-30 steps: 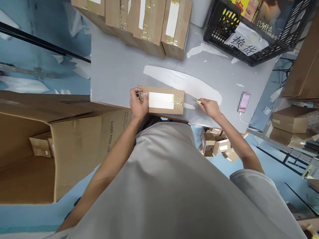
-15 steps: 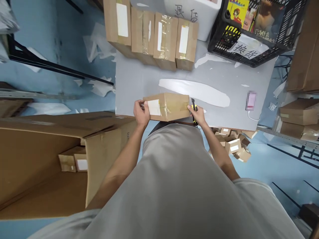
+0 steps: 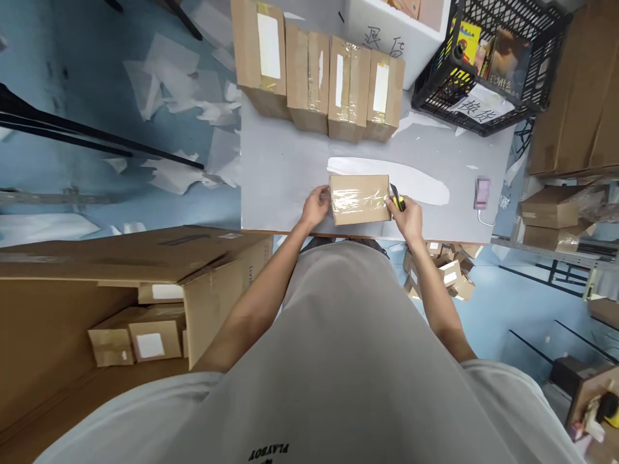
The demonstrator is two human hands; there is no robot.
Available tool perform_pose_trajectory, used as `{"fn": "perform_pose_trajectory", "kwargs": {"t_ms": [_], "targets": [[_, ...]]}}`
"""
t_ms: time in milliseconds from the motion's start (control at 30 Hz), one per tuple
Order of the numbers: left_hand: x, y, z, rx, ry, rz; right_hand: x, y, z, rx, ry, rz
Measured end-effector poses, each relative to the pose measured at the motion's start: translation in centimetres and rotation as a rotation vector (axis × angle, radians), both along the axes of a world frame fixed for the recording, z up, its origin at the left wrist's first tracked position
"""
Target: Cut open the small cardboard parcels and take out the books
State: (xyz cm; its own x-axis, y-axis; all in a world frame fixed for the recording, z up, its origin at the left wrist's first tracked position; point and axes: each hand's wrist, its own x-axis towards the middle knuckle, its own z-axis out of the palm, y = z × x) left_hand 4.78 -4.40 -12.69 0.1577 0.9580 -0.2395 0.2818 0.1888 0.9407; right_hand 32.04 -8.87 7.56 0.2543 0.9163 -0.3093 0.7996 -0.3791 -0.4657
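Observation:
A small brown carton (image 3: 360,201) with clear tape across its upper face is at the front edge of the grey table (image 3: 285,174). My left hand (image 3: 316,206) grips its left end, the fingertips partly behind the carton. At the right end, my right hand (image 3: 405,216) is closed round a black and yellow box cutter (image 3: 397,198), its thumb and fingertips touching the carton's edge. A long white patch (image 3: 420,183) lies on the tabletop behind the carton.
Taped cartons (image 3: 348,90) line the table's back left. Behind are a white bin (image 3: 387,38) and a black crate (image 3: 488,109) with books. A pink object (image 3: 482,193) lies at right. A large open box (image 3: 213,309) stands lower left, small cartons inside.
The carton has turned: the white label that faced up is out of sight and a taped face shows. The view has shifted, and the box cutter now tilts.

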Motion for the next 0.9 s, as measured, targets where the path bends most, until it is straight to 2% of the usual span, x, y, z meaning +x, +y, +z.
{"fn": "perform_pose_trajectory", "kwargs": {"t_ms": [67,133,233,300,400,533,633,900], "targets": [[-0.6,0.9,2.1,0.01,-0.012,0.049,-0.6,-0.6,0.6,0.01,-0.06,-0.029],[-1.1,1.8,4.9,0.067,-0.055,0.072,-1.4,-1.4,1.1,0.013,-0.11,-0.082],[-1.5,3.1,8.9,0.13,-0.086,0.011,-3.1,-2.8,1.7,-0.013,-0.08,-0.185],[-1.5,3.9,10.5,0.131,-0.073,-0.051,-4.6,-3.9,1.8,-0.043,0.023,-0.252],[-1.5,5.0,10.7,0.109,-0.07,-0.107,-7.0,-5.2,1.9,-0.072,0.141,-0.271],[-1.9,5.7,9.4,0.073,-0.103,-0.124,-9.6,-5.8,2.5,-0.093,0.22,-0.117],[-2.2,5.8,9.0,0.054,-0.111,-0.127,-10.9,-5.1,2.9,-0.111,0.345,-0.027],[-2.8,5.9,9.4,0.02,-0.111,-0.14,-12.6,-1.1,3.1,-0.181,0.126,0.158]]}}
